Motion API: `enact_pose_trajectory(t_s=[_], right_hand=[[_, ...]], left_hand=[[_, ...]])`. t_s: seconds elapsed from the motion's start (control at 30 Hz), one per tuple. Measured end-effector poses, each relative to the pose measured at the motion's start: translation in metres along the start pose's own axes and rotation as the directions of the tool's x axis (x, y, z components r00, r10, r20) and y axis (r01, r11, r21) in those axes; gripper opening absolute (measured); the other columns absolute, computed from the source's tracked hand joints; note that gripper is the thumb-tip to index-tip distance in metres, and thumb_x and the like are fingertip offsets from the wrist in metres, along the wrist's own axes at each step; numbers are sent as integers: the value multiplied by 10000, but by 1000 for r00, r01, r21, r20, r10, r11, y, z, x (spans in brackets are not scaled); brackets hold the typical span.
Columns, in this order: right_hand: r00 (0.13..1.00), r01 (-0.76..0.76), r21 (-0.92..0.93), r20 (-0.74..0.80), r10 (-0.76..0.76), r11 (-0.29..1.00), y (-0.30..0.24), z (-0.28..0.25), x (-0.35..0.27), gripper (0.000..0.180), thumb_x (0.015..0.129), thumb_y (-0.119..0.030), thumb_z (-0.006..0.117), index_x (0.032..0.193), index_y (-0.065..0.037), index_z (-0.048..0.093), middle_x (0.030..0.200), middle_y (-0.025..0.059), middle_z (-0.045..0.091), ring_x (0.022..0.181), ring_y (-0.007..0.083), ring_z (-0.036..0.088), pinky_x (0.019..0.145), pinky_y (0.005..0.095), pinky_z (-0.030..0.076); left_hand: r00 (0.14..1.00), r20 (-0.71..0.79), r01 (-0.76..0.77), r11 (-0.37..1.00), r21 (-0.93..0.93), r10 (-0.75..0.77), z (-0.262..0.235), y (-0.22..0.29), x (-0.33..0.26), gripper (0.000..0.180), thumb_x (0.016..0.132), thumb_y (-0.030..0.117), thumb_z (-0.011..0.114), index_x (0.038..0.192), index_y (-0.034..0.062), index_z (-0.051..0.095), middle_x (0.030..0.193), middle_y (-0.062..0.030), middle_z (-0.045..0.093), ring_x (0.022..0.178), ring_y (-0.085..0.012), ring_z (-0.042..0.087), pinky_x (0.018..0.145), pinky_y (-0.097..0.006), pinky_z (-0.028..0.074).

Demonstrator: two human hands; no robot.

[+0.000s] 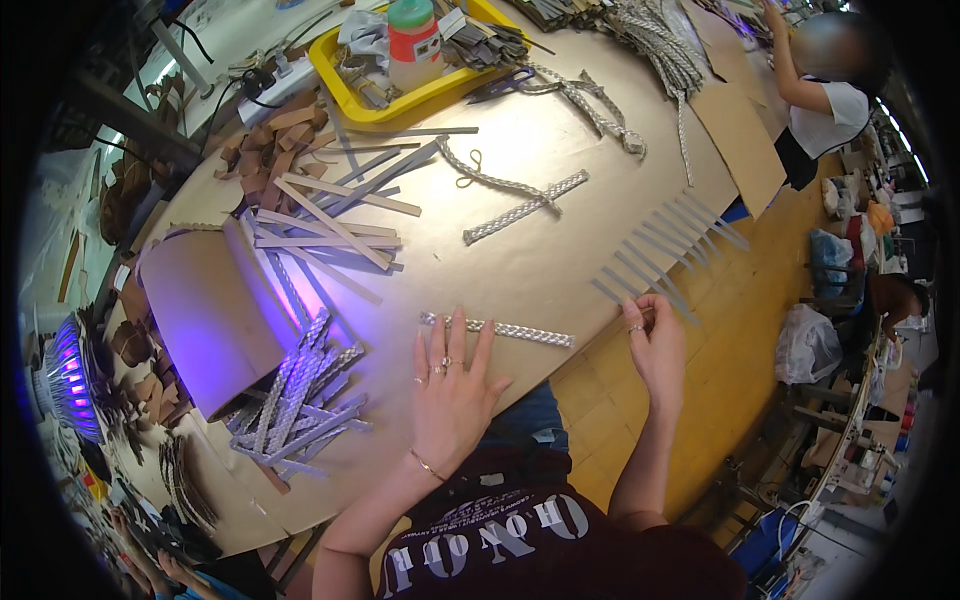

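My left hand [452, 385] lies flat with spread fingers over a silvery braided strap [535, 334] on the table, pressing its left part. At the table's right edge my right hand [657, 345] is closed, thumb and fingers pinching the end of the nearest thin grey strip [606, 291]. Several more grey strips [660, 243] lie side by side along that edge, their ends sticking out past it. Farther back, another braided strap [525, 208] rests on the table, with a braided cord [490, 178] touching it.
On the left, a pile of braided straps [295, 400] sits beside a curved brown cover [205, 300] lit violet. Loose flat strips [335, 235] and brown scraps [280, 150] lie behind. A yellow tray [345, 108] holds a green-lidded jar [412, 50]. Another person [825, 105] is at the far right.
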State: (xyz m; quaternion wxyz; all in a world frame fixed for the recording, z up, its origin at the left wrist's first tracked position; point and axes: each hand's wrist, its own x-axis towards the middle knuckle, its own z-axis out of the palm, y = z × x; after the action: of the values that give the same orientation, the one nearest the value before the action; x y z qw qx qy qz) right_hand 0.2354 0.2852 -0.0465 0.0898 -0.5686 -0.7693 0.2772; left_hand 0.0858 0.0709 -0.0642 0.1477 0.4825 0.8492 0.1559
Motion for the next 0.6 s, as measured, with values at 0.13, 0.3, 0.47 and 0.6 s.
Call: enact_pose_trajectory(t_s=[0.13,0.3,0.47,0.6], right_hand=[[997,77,-248,1,-79,966,-13,-9,3,268,944,-265,648,858,-12,653,765,153,658,659,317,615,632,425,453],[943,326,-52,95,-320,944,-48,-27,-18,227,915,-228,685,831,-20,661,781,126,640,711,286,600,680,387,440],[691,532,270,411,-595,803,-79,-41,-48,177,873,-194,735,839,-36,664,769,84,621,715,284,586,718,363,439],[637,458,396,478,-604,796,-86,-16,-52,191,868,-155,746,864,11,653,786,91,641,740,258,614,704,340,464]], left_hand=[[994,-83,63,997,-41,-67,5,10,-8,660,891,388,667,1450,93,474,1566,-221,291,1432,-417,269,1177,-573,176],[980,-199,-58,938,-342,-12,-8,9,-19,504,856,282,746,1294,73,612,1325,-188,563,1241,-328,517,1094,-473,344],[986,-1,45,269,-962,-167,-23,3,-26,317,846,120,780,1142,46,695,1024,-101,704,905,-175,646,862,-305,487],[951,111,105,-36,-994,-289,-26,-6,-27,220,878,77,751,1089,24,713,954,-74,717,812,-121,626,769,-270,499]])
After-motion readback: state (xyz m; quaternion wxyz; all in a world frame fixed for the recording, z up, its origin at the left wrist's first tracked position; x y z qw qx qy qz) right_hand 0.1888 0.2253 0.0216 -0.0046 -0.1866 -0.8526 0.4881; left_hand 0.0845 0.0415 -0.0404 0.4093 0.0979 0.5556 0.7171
